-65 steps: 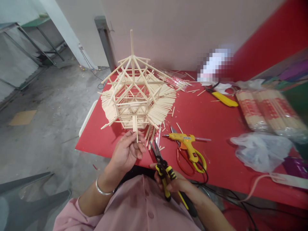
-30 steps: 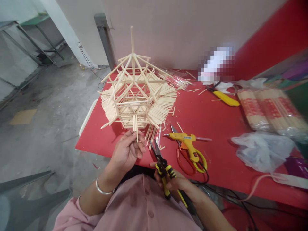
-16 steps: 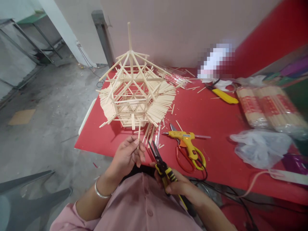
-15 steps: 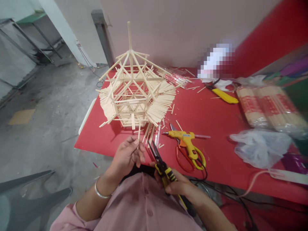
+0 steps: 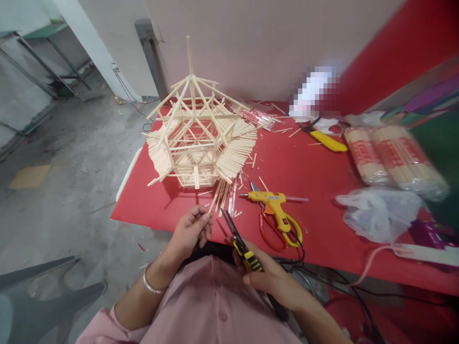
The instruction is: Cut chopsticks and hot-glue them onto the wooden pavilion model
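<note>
My left hand [image 5: 193,228] pinches a thin wooden stick [image 5: 212,204] near the table's front edge, its free end pointing up toward the model. In my right hand [image 5: 263,272] are black and yellow cutters [image 5: 246,253], their narrow blades nearly together and pointing up and left. The blades are a little to the right of the left hand, apart from the stick. Behind both hands stands a stick-built model [image 5: 195,138] with a peaked frame roof and fanned rows of sticks. Loose sticks [image 5: 223,196] lie at its front right.
On the red table [image 5: 304,177] are a yellow glue gun [image 5: 272,203], red and yellow-handled scissors [image 5: 272,234], yellow-handled pliers [image 5: 328,142], packed stick bundles [image 5: 398,153] and a plastic bag [image 5: 380,215]. Black cables [image 5: 333,284] cross the front edge. A wall stands behind.
The stick in my left hand has tilted to the right. The cutters' blades have come closer together. The view has shifted slightly to the right.
</note>
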### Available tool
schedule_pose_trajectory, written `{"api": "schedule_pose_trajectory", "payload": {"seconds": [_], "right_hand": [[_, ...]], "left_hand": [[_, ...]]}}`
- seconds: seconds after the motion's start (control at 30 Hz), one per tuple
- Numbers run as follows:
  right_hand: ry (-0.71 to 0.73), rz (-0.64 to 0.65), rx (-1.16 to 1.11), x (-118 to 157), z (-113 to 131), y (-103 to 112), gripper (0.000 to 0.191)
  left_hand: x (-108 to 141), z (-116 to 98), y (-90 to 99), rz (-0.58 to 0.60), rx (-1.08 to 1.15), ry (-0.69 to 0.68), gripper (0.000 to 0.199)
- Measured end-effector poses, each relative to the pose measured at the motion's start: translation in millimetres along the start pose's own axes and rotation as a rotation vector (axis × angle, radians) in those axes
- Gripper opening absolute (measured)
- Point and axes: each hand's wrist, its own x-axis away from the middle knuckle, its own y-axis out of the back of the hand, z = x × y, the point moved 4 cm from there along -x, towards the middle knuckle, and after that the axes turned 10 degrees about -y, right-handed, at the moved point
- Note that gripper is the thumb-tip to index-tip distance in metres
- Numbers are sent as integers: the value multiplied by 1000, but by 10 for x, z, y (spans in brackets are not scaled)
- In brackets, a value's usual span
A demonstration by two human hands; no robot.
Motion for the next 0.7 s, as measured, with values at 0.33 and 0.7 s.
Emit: {"api": "schedule_pose_trajectory", "payload": {"seconds": [0.33, 0.7], "right_hand": [[315, -494, 673, -1, 208, -69, 68], [420, -524, 916, -59, 339, -163, 68]], "left_hand": [[112, 11, -73, 99, -150, -61, 30], [132, -46, -54, 86, -322, -176, 13]]}}
